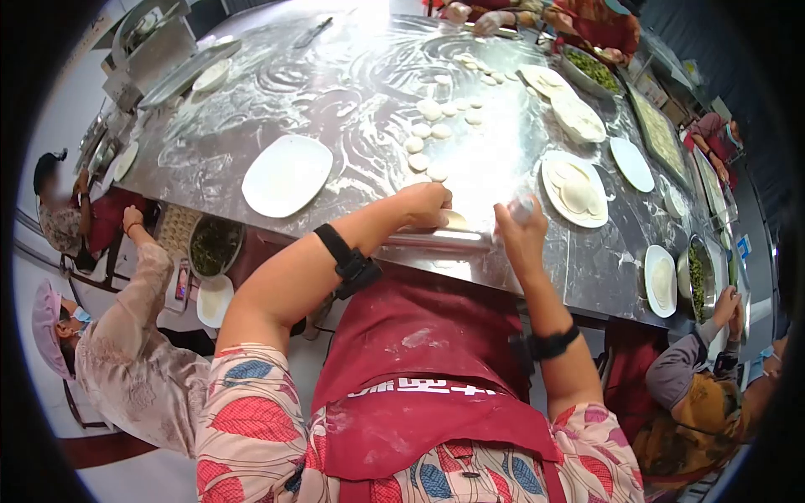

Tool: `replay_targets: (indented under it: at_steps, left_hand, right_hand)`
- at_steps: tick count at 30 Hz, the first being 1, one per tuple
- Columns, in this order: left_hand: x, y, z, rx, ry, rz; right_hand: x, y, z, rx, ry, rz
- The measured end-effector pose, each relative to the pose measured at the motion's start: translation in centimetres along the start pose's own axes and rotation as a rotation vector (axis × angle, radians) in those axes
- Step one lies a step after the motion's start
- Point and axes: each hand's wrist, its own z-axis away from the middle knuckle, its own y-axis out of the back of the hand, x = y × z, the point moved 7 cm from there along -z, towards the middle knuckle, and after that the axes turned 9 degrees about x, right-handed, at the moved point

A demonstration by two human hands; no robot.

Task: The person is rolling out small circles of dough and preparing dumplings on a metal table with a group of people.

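Observation:
My left hand [426,206] is closed at the near edge of the steel table, its fingers down on a small piece of dough [455,220] that shows partly beside them. Just to its right, my right hand [521,230] is curled round a pale, rounded thing [526,210], blurred and mostly covered by the fingers. Between the hands, a shiny metal bar or edge [440,239] runs along the near side. Beyond my left hand, several small flattened dough pieces [417,161] trail away across the floured steel.
A white plate [288,176] lies to the left; another plate [597,220] with flat dough rounds [575,191] stands to the right. Bowls of green filling [589,70] sit at the far right. Co-workers stand round the table; one co-worker's arm [141,260] reaches in on the left.

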Motion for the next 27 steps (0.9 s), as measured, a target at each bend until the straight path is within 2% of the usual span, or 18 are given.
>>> replay_targets:
  at_steps: [3, 6, 10, 13, 14, 16, 18, 19, 23, 26, 27]
  left_hand:
    - [0.5, -0.1, 1.0, 0.076, 0.009, -0.044]
    - [0.8, -0.2, 0.6, 0.129, -0.104, 0.120]
    - [2.4, 0.3, -0.5, -0.029, -0.024, 0.312]
    - [4.2, 0.1, -4.1, -0.047, 0.023, 0.301]
    - [4.8, -0.5, -6.3, -0.051, -0.005, 0.370]
    - [7.9, -0.3, -9.5, -0.020, 0.082, 0.652]
    - [11.6, 0.3, -11.8, -0.132, 0.018, 1.132]
    - [11.9, 0.7, -12.8, -0.057, 0.039, 1.136]
    - [8.7, 0.9, -12.7, 0.097, 0.229, 1.022]
    - [4.2, 3.7, -9.7, 0.124, 0.237, 1.026]
    - [2.2, 5.2, -8.5, 0.207, 0.257, 1.005]
  right_hand:
    - [-0.1, 2.0, 4.2, 0.002, -0.070, -0.038]
    - [-1.0, 2.3, 5.6, 0.032, -0.071, -0.091]
    - [-0.5, 2.6, 5.4, 0.013, -0.022, -0.050]
    - [-0.7, 2.7, 5.6, -0.016, -0.026, -0.067]
    - [-0.6, 2.7, 5.6, -0.018, -0.021, -0.078]
    - [-0.2, 2.7, 5.6, -0.026, -0.009, -0.095]
    - [-0.5, 2.8, 5.6, -0.030, -0.031, -0.101]
    - [-0.5, 2.7, 5.5, -0.033, -0.036, -0.110]
    - [-0.5, 2.9, 5.2, -0.060, -0.045, -0.118]
    - [-0.3, 2.7, 5.0, -0.046, 0.016, -0.067]
    - [-0.2, 2.6, 5.0, -0.051, 0.044, -0.043]
